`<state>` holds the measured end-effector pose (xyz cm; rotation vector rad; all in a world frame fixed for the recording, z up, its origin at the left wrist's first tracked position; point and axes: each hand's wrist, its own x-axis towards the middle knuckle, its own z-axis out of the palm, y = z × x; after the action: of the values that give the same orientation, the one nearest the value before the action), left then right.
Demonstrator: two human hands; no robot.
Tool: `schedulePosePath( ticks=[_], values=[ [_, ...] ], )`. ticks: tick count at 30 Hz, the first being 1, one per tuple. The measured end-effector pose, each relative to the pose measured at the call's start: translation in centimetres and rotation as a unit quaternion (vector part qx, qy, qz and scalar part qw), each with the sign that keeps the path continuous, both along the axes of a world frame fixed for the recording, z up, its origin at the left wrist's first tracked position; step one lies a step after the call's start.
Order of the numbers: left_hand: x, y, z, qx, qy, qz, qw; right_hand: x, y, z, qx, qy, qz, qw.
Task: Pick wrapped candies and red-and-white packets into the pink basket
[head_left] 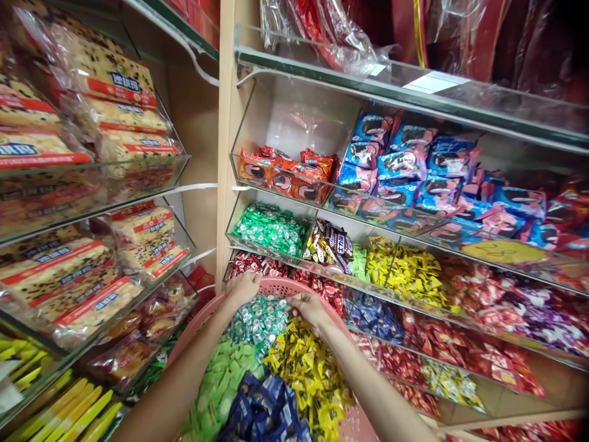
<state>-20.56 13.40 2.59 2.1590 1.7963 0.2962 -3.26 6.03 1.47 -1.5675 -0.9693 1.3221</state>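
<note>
A pink basket [286, 286] with a perforated wall stands in front of the person, its far side close against the shelves. Four heaps of wrapped sweets fill it: teal-green sweets [260, 324] at the far end, light green sweets [221, 380] on the left, yellow sweets [309, 374] on the right and dark blue sweets [264, 410] nearest the person.

The left hand [243, 288] is at the far rim, its fingers curled in. The right hand [307, 307] is at the right edge of the teal-green heap, with thumb and fingers drawn nearly together. Both sets of fingertips show too small to tell whether either hand has a firm hold on the rim or on a sweet.

Beyond the basket, a glass-fronted shelf bears green-wrapped sweets [269, 228], brown-and-white packets [329, 244] and yellow-wrapped sweets [409, 269]. The shelf above carries red packs [285, 175] on the left and blue packs [401, 162] further right, with a yellow label [508, 250] on its front. On the left, angled shelves hold clear-wrapped pastries [122, 77] with red bands.
</note>
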Motion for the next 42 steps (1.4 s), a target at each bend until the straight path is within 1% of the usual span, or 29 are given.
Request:
schedulePosePath(
  ticks=[6,10,17,22,25,27,28,29,31,33,34,36,38,40,41,42],
  values=[
    [0.0,0.3,-0.6,0.013,-0.003,-0.009,1.000,-1.2,0.9,-0.6,-0.032,0.019,0.003,0.999],
    [-0.1,0.5,-0.8,0.014,0.001,-0.009,1.000,-1.9,1.1,-1.2,-0.029,0.013,-0.006,0.999],
    [0.0,0.3,-0.4,0.000,0.001,-0.002,1.000,-2.1,1.5,-1.8,-0.013,0.013,-0.015,1.000],
    [0.1,0.4,-0.5,0.004,-0.006,-0.005,1.000,-2.2,1.7,-2.4,0.006,0.007,-0.014,1.000],
    [0.1,0.5,-0.5,0.000,-0.008,-0.003,1.000,-2.2,1.6,-2.5,0.025,-0.046,-0.016,0.998],
    [0.0,0.6,-0.6,-0.003,-0.006,-0.001,1.000,-2.3,1.3,-2.1,0.067,-0.123,-0.023,0.990],
    [0.0,0.7,-0.7,-0.004,-0.005,0.002,1.000,-2.3,1.2,-1.5,0.094,-0.167,-0.022,0.981],
    [0.0,0.8,-0.7,-0.003,-0.004,0.005,1.000,-2.4,1.0,-0.7,0.122,-0.213,-0.013,0.969],
    [-0.1,0.9,-0.9,-0.001,-0.001,0.008,1.000,-2.6,0.7,1.7,0.164,-0.303,0.021,0.939],
    [-0.1,1.1,-1.2,0.001,0.003,0.009,1.000,-3.0,0.7,5.0,0.186,-0.396,0.056,0.897],
    [-0.2,1.2,-1.3,0.001,0.003,0.008,1.000,-3.2,0.8,6.8,0.192,-0.449,0.062,0.871],
    [-0.2,1.3,-1.5,0.002,0.002,0.008,1.000,-3.7,1.5,10.2,0.200,-0.552,0.074,0.806],
    [-0.2,1.4,-1.7,0.003,-0.001,0.005,1.000,-4.1,2.8,13.0,0.208,-0.645,0.082,0.731],
    [-0.3,1.4,-1.8,0.004,-0.004,-0.003,1.000,-4.4,4.5,14.9,0.214,-0.720,0.072,0.656],
    [-0.3,1.4,-1.8,0.005,-0.005,-0.006,1.000,-4.5,5.4,15.4,0.213,-0.747,0.065,0.626],
    [-0.4,1.3,-1.8,0.007,-0.007,-0.007,1.000,-4.6,6.2,15.7,0.206,-0.768,0.059,0.603]
  ],
)
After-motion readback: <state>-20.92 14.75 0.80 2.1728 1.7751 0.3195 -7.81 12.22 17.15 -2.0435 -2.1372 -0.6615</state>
